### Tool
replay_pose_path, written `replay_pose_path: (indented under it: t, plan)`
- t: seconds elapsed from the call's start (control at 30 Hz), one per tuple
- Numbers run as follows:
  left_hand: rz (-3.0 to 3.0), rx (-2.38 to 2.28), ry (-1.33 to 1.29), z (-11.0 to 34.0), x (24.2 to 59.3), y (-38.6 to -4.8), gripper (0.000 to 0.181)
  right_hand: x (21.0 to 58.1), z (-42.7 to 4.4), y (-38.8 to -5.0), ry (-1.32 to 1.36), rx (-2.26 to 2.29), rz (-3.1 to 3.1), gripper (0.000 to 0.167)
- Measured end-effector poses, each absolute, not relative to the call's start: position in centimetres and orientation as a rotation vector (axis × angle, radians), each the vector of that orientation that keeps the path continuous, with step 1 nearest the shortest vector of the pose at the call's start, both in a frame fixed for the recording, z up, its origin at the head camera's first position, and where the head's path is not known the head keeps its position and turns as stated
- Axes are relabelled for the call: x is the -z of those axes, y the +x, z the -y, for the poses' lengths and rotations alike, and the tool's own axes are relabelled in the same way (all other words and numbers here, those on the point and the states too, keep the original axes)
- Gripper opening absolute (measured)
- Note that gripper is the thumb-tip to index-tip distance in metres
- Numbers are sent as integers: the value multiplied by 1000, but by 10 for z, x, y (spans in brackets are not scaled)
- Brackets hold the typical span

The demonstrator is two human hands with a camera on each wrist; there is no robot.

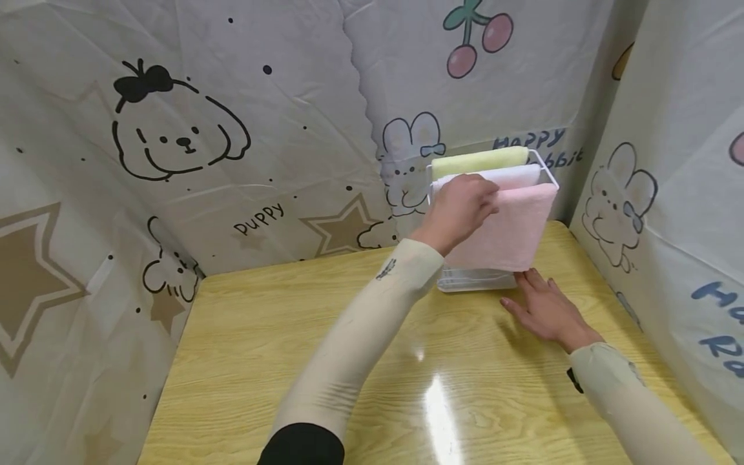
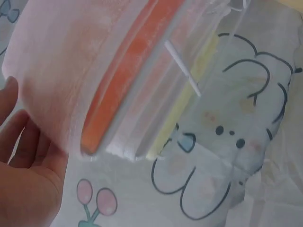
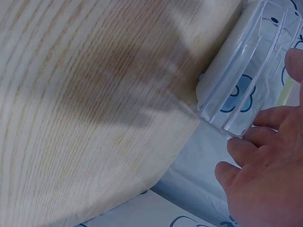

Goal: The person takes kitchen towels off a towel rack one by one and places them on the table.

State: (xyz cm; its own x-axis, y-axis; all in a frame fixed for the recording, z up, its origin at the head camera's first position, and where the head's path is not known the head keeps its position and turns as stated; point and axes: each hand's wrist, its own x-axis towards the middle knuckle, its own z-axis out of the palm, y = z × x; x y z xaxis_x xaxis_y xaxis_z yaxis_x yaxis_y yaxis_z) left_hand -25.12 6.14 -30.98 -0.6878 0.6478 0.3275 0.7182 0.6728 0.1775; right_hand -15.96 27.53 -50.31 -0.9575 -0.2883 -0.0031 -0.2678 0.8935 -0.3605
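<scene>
A small white towel rack (image 1: 546,169) stands on the table near the back right. A pink towel (image 1: 511,232) hangs at its front, with a white towel (image 1: 523,174) behind it and a yellow-green towel (image 1: 482,161) farthest back. At the top edge of the pink towel, my left hand (image 1: 462,210) grips the cloth with curled fingers. The left wrist view shows these fingers against the pink towel (image 2: 52,71), and an orange strip inside its fold. My right hand (image 1: 546,310) lies low, its fairly straight fingers at the right end of the clear base (image 3: 246,71).
The light wooden table (image 1: 261,349) has a glare streak near its front. Printed cloth walls (image 1: 279,129) rise behind it and along its left and right sides. The rack stands close to the back wall.
</scene>
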Motion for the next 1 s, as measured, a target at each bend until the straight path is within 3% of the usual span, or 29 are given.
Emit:
replay_pose_path:
  t: [0.63,1.0]
  plan:
    - [2655,579,-980,-68,318,-256,20,504,-276,-160,-429,559,-3006,80]
    - [2565,636,-966,-66,302,-255,21,505,-276,-159,-433,576,-3009,77]
